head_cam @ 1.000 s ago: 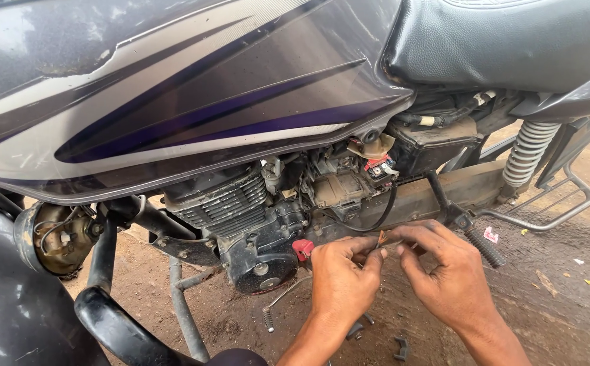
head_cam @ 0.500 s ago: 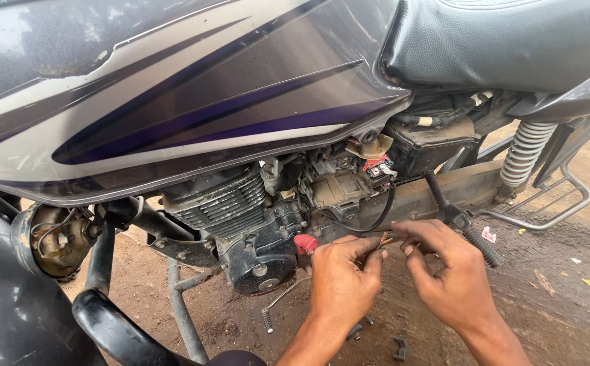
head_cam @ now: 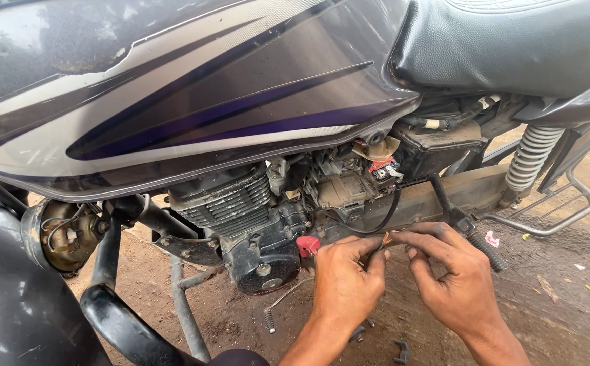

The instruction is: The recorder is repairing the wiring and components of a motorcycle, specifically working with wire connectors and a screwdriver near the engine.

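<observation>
Beside the engine [head_cam: 261, 230], small orange wire end [head_cam: 386, 238] pinched between left hand [head_cam: 344, 285] and right hand [head_cam: 457, 278] fingers.

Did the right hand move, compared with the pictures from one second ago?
No. The right hand stays below the black kick lever, fingertips meeting the left hand just right of the red cap, as before.

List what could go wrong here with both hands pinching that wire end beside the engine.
The left hand and right hand pinch a thin wire end between fingertips; it could slip or fray. Small parts lying on the dirt ground might get lost. Knuckles sit close to the engine casing.
</observation>
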